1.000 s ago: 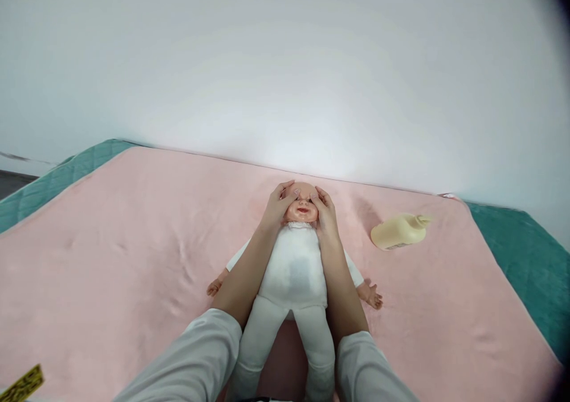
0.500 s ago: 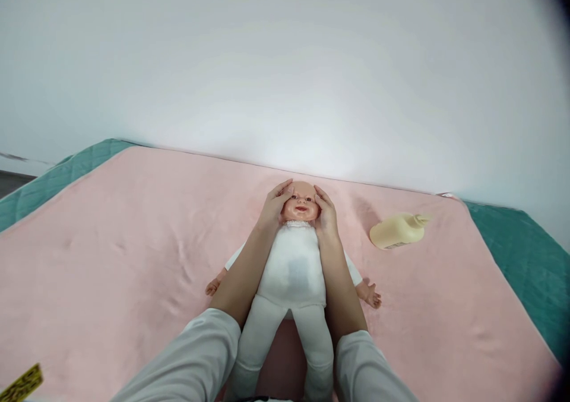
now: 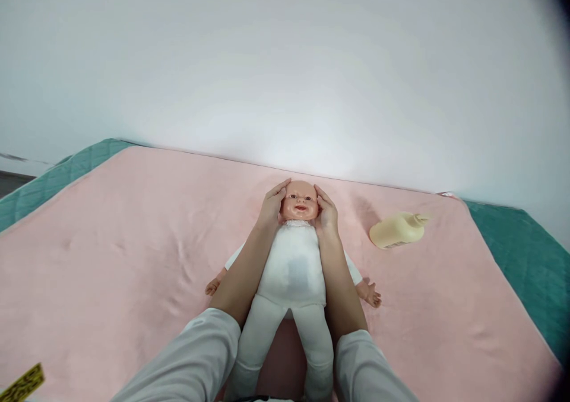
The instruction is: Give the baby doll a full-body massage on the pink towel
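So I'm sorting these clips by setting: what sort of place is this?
Probably a bedroom or a baby-care practice room: a soft pink blanket spread over a teal quilted bed cover by a plain white wall, with a white-suited plastic baby doll lying on it.

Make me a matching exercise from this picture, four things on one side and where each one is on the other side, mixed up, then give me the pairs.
Things:
1. doll
2. cream bottle
3. left hand
4. right hand

Places:
A. on its side on the pink blanket, right of the doll
B. against the left side of the doll's head
C. on its back, mid-blanket
D. against the right side of the doll's head

Pairs: 1-C, 2-A, 3-B, 4-D
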`<control>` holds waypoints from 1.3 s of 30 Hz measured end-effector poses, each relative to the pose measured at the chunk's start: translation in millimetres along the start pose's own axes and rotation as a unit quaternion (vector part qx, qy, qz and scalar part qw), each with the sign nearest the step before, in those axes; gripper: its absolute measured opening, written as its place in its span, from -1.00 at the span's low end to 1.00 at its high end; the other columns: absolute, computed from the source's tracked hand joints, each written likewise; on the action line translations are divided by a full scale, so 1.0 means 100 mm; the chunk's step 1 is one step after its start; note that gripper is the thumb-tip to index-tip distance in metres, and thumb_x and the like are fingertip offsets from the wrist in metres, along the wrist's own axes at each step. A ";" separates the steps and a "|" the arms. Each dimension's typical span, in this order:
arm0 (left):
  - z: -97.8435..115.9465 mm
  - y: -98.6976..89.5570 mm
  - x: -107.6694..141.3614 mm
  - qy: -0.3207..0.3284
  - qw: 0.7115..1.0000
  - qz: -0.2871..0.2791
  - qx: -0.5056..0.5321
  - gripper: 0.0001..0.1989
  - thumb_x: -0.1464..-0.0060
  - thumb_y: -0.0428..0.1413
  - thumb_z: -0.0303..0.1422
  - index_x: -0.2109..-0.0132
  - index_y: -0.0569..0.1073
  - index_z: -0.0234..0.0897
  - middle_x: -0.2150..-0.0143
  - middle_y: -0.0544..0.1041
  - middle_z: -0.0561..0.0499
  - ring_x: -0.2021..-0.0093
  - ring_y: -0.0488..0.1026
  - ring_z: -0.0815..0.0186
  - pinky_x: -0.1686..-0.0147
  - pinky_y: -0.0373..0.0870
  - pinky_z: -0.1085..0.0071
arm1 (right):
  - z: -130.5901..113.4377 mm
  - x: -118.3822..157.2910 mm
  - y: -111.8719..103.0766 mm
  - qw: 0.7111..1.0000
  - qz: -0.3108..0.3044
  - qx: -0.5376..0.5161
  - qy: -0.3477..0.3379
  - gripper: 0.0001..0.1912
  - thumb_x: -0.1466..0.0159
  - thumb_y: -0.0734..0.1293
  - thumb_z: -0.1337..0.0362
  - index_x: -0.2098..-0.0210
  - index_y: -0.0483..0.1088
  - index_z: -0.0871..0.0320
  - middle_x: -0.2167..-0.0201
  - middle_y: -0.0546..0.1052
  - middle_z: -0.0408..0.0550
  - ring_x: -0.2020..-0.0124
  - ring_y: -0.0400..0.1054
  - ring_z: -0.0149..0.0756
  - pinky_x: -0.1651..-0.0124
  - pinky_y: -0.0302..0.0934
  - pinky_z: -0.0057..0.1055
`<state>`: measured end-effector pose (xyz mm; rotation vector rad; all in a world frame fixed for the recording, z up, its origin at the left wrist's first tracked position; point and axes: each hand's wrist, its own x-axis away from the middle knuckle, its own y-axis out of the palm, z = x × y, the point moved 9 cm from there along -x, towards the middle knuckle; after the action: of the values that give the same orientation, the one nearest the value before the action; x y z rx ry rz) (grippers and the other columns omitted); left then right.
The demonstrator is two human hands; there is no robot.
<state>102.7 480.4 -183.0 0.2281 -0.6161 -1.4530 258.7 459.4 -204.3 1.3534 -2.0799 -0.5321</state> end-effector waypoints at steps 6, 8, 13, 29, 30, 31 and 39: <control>0.04 0.07 0.02 0.040 0.998 -0.033 -0.018 -0.55 0.05 0.27 -0.25 0.00 0.53 -0.33 -0.04 0.54 -0.17 -0.07 0.46 0.09 -0.13 0.35 0.15 | -0.05 0.05 0.05 0.998 -0.013 0.050 -0.033 -0.59 -0.04 0.45 0.21 0.11 0.48 0.14 0.18 0.59 -0.04 0.15 0.48 -0.21 -0.02 0.38 -0.16; 0.07 0.08 0.04 0.062 0.996 -0.039 -0.046 -0.48 0.08 0.30 -0.20 -0.02 0.51 -0.35 -0.01 0.55 -0.18 -0.04 0.47 0.09 -0.11 0.37 0.16 | -0.06 0.06 0.07 0.997 -0.017 0.061 -0.037 -0.54 -0.01 0.48 0.20 0.09 0.47 0.14 0.16 0.59 -0.05 0.14 0.48 -0.22 -0.01 0.38 -0.21; 0.09 0.06 0.03 0.077 0.990 -0.034 -0.112 -0.43 0.11 0.33 -0.20 -0.06 0.50 -0.34 -0.01 0.54 -0.20 -0.04 0.47 0.08 -0.07 0.40 0.18 | -0.06 0.06 0.07 0.996 -0.019 0.073 -0.054 -0.51 0.01 0.52 0.19 0.09 0.45 0.14 0.13 0.56 -0.05 0.14 0.47 -0.24 0.02 0.39 -0.26; 0.01 0.04 -0.01 0.063 0.992 -0.041 -0.099 -0.43 0.13 0.35 -0.24 -0.07 0.50 -0.30 0.00 0.54 -0.18 -0.02 0.48 0.07 -0.05 0.43 0.14 | -0.10 0.12 0.06 0.994 -0.005 0.096 -0.053 -0.51 0.04 0.51 0.23 0.11 0.43 0.13 0.14 0.53 -0.05 0.14 0.46 -0.24 0.07 0.39 -0.28; 0.01 0.04 -0.01 0.062 0.993 -0.041 -0.096 -0.43 0.13 0.34 -0.24 -0.07 0.50 -0.30 0.01 0.54 -0.18 -0.02 0.48 0.08 -0.05 0.42 0.14 | -0.10 0.11 0.06 0.994 -0.005 0.098 -0.057 -0.52 0.04 0.50 0.23 0.11 0.43 0.12 0.13 0.52 -0.06 0.14 0.45 -0.25 0.07 0.39 -0.28; 0.00 0.04 -0.02 0.060 0.993 -0.042 -0.092 -0.44 0.12 0.34 -0.25 -0.06 0.50 -0.30 0.01 0.54 -0.18 -0.02 0.48 0.08 -0.06 0.42 0.14 | -0.09 0.10 0.05 0.993 -0.006 0.100 -0.061 -0.53 0.03 0.50 0.23 0.11 0.43 0.12 0.12 0.52 -0.06 0.13 0.44 -0.25 0.06 0.38 -0.29; 0.02 0.09 0.03 0.028 0.998 -0.052 -0.036 -0.46 0.11 0.31 -0.29 -0.06 0.50 -0.33 0.04 0.55 -0.16 0.02 0.50 0.12 -0.10 0.38 0.14 | -0.06 0.04 0.03 0.995 -0.007 0.084 -0.059 -0.59 0.00 0.45 0.24 0.14 0.43 0.11 0.15 0.51 -0.11 0.16 0.42 -0.29 0.05 0.35 -0.30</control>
<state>109.4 478.8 -176.4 0.2465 -0.5109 -1.5620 258.8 457.1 -197.1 1.4630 -2.2551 -0.4619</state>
